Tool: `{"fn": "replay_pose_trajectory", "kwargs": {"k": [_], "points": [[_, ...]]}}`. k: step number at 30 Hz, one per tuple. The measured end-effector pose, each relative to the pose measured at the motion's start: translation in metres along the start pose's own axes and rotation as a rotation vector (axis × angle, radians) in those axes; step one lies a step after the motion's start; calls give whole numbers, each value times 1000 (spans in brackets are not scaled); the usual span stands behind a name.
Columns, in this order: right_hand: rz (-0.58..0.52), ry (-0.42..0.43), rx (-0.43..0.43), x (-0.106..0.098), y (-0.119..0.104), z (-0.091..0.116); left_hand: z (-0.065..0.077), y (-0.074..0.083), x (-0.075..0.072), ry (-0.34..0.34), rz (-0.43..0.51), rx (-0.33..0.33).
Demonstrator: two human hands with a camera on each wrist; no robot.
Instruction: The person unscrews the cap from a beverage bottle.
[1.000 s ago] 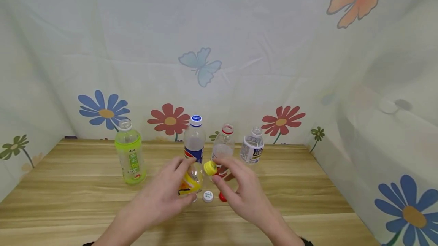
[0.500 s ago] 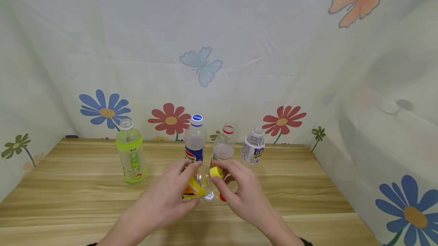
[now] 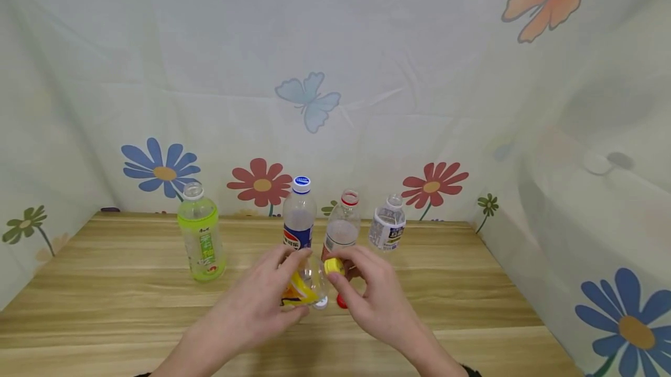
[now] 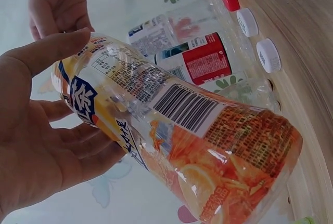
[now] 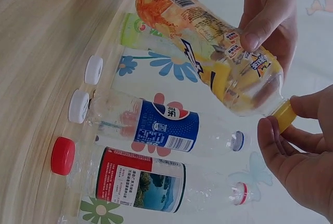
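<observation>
- Head view: the person's left hand (image 3: pixel 262 295) curls round a tilted bottle (image 3: pixel 303 288) with a yellow-orange label, above the near middle of the wooden table (image 3: pixel 120 319). The neck points right, toward the right hand (image 3: pixel 374 289), whose thumb and fingers pinch a yellow cap (image 3: pixel 334 266). The left hand is thus nearer the bottle's body, the right nearer its mouth.
- Behind, from left to right, stand a green bottle (image 3: pixel 201 243), a blue-labelled bottle (image 3: pixel 299 219) with a blue-and-white cap (image 3: pixel 301 184), an uncapped red-ringed bottle (image 3: pixel 342 228) and an uncapped white-labelled bottle (image 3: pixel 388 226). A white cap (image 3: pixel 321 303) and, to its right, a red cap (image 3: pixel 342 302) lie near the hands.
- Left wrist view: the left thumb lies over the tilted bottle's upper part, the fingers beneath, with the label's barcode in sight. A second white cap (image 4: pixel 268 55) lies left of the other one. Whether the base touches the table cannot be told.
- Right wrist view: the long axis slants from the base, low and left, up and rightward to the neck. The yellow cap sits at the mouth in line with that axis, pinched by the right fingertips; how tightly it is seated cannot be told.
</observation>
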State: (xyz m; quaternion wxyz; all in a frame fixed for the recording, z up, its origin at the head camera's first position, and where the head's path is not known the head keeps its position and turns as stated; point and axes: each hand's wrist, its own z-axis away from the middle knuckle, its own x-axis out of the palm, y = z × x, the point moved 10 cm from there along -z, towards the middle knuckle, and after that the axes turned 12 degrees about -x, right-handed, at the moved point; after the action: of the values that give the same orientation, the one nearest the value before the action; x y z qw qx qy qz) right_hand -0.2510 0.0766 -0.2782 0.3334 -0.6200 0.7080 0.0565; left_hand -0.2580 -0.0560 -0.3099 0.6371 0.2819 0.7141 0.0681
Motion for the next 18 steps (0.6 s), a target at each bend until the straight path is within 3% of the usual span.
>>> {"fn": "replay_pose_trajectory", "kwargs": {"k": [7, 18], "points": [[0, 12, 7, -2, 0, -1, -1, 0, 1, -8, 16, 3], [-11, 40, 67, -10, 7, 1, -4, -6, 1, 7, 19, -45]]}}
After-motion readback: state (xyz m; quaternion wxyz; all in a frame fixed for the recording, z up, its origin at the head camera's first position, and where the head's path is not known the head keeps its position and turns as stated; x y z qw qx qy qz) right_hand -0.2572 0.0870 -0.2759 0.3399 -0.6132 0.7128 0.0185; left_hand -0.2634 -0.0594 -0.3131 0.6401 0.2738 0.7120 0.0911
